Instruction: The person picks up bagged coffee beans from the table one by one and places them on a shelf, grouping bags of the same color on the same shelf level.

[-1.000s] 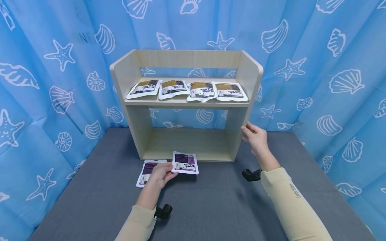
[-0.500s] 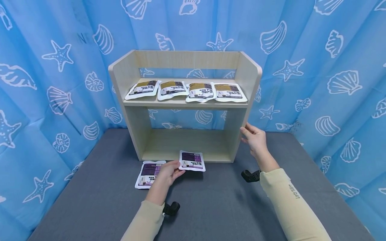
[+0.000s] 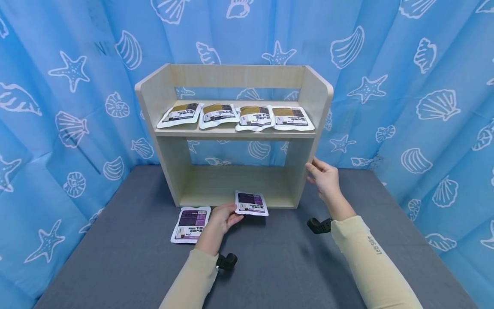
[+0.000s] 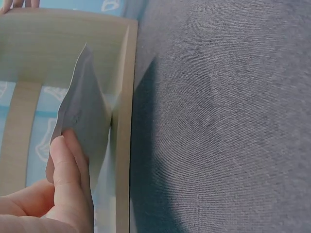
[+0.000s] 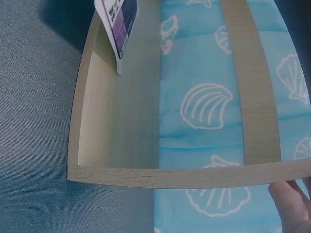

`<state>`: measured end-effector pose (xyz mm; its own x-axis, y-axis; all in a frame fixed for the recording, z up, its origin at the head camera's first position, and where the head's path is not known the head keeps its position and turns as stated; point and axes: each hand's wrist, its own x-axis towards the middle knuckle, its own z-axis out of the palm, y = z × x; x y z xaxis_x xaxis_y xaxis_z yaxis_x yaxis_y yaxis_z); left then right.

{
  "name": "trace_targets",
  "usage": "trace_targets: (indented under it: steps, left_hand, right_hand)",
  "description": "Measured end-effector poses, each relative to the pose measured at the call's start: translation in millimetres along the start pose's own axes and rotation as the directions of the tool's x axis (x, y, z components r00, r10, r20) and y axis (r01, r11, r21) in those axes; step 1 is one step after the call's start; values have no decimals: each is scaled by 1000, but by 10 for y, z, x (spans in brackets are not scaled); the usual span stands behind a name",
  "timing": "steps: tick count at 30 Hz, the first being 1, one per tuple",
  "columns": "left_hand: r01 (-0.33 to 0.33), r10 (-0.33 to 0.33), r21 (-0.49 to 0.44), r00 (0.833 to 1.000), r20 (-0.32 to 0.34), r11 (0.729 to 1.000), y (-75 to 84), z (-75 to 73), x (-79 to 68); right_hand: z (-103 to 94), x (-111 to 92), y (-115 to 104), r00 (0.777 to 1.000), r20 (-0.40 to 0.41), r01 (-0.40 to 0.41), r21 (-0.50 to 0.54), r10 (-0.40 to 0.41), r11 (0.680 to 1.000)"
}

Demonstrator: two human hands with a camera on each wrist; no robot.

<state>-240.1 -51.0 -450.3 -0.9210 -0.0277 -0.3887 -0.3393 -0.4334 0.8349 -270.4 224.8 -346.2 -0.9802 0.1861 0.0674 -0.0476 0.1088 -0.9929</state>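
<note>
In the head view my left hand (image 3: 221, 219) pinches a flat white-and-purple pouch (image 3: 252, 204) by its left edge, at the front of the lower compartment. Seen from the left wrist, the pouch's plain underside (image 4: 87, 111) tilts over the bottom board's front edge, fingers beneath it. My right hand (image 3: 326, 178) grips the right side panel (image 5: 184, 178) of a pale wooden shelf (image 3: 235, 134), the thumb near its front edge. Another purple pouch (image 3: 191, 225) lies on the table left of the left wrist, printed face up.
Several white pouches with gold-and-dark labels (image 3: 252, 118) lie side by side on the upper shelf. The shelf stands on a grey cloth-covered table (image 3: 278, 266). Behind and beside it hangs a blue curtain (image 3: 370, 124) with white shell prints.
My left hand has carried the pouch rightward and slightly forward, over the lower compartment's front edge. The other purple pouch is now more uncovered. My right hand keeps its hold on the side panel.
</note>
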Motion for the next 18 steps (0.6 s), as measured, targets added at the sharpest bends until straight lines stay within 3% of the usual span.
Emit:
trace_targets:
  steps: [1,3,4,7,8,10,11,14,18]
  left_hand:
    - [-6,6,-15,1000,18,1000,-150,-92,262]
    - [3,-3,-4,1000,22,1000,-141,-71,269]
    - [7,-7,1,1000,24,1000,-187,-92,366]
    - [5,-4,-14,996,92,1000,-502,-293,993]
    - [25,-24,-9,996,84,1000,-429,-240,920]
    - [35,-28,-58,993,115,998,-623,-367,1338]
    - [46,-36,-75,992,121,996,-668,-396,1463]
    - [59,-54,-69,996,77,996,-591,-322,1410]
    - [47,-47,-37,999,17,998,-258,-66,854]
  right_hand:
    - [1,0,2,1000,-1,1,-2,-1,1000]
    - [5,-2,0,1000,-2,5,-3,-5,1000]
    - [5,-2,-1,1000,-3,5,-5,-5,1000]
    - [8,0,-1,1000,-1,10,-7,-10,1000]
    - [10,1,-1,1000,-1,11,-6,-11,1000]
    - [13,4,3,1000,6,15,-3,-15,1000]
    - [13,4,5,1000,10,18,0,-18,1000]
    - [10,0,7,1000,17,26,-4,-26,1000]
    - [-3,-3,9,999,19,27,-10,-27,1000]
